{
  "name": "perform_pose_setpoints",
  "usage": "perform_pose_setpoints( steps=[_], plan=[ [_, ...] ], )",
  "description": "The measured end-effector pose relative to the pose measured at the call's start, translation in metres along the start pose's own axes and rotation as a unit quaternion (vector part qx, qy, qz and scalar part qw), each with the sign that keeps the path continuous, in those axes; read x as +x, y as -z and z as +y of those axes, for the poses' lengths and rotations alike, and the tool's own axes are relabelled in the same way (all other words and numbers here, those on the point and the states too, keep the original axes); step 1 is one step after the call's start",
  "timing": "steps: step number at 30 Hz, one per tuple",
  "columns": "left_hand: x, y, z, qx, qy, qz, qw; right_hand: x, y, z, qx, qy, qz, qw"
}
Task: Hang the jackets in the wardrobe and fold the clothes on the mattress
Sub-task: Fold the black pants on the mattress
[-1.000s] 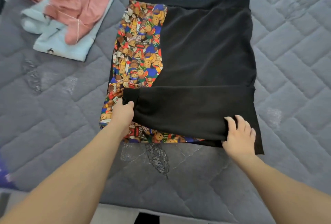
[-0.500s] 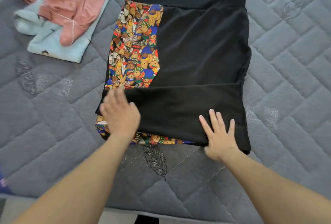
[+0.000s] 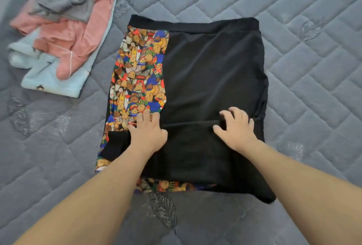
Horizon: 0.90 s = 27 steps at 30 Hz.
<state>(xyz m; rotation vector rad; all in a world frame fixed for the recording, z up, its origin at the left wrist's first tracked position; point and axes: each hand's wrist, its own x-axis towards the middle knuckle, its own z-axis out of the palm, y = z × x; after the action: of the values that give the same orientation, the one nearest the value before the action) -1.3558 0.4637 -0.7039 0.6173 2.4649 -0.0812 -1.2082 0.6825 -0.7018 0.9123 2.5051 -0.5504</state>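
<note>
A black garment (image 3: pixel 213 72) with a colourful teddy-bear print panel (image 3: pixel 137 76) lies flat on the grey quilted mattress (image 3: pixel 313 68). Its lower part is folded up into a black band across the near side. My left hand (image 3: pixel 147 133) rests flat on the left end of that band, fingertips reaching onto the print. My right hand (image 3: pixel 235 127) sits on the band's upper edge toward the right, fingers curled over the edge and thumb below it, pinching the fabric.
A loose pile of clothes (image 3: pixel 64 35) in grey, pink and light blue lies at the far left of the mattress. Bare quilted mattress stretches to the right of the garment and in front of it.
Both hands have moved up from the near edge of the folded band to its upper edge. The right hand went from flat to pinching the fabric. The view has shifted closer.
</note>
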Motion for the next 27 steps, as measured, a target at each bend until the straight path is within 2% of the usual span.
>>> perform_pose_setpoints(
  steps=[5,9,11,13,14,19,22,27],
  plan=[
    [0.11,0.057,0.023,-0.035,0.008,0.014,0.999,0.126,0.046,-0.004,-0.053,-0.058,0.033,0.996],
    [0.201,0.095,0.047,-0.061,-0.005,0.002,0.998,0.216,0.07,-0.001,-0.094,-0.022,0.078,0.992],
    [0.244,0.112,0.052,0.004,-0.022,0.057,0.998,0.262,0.081,-0.002,-0.112,-0.005,0.114,0.987],
    [0.287,0.125,0.05,0.108,-0.055,0.138,0.983,0.304,0.089,0.0,-0.139,0.019,0.155,0.978],
    [0.306,0.13,0.047,0.148,-0.067,0.15,0.975,0.32,0.087,0.001,-0.15,0.036,0.174,0.972],
    [0.372,0.139,0.041,0.174,-0.064,0.022,0.982,0.355,0.062,0.015,-0.113,0.079,0.242,0.96],
    [0.371,0.143,0.044,0.183,-0.058,-0.009,0.981,0.359,0.069,0.013,-0.085,0.073,0.235,0.966],
    [0.369,0.145,0.055,0.238,-0.028,-0.018,0.971,0.365,0.071,0.013,-0.058,0.06,0.231,0.969]
  ],
)
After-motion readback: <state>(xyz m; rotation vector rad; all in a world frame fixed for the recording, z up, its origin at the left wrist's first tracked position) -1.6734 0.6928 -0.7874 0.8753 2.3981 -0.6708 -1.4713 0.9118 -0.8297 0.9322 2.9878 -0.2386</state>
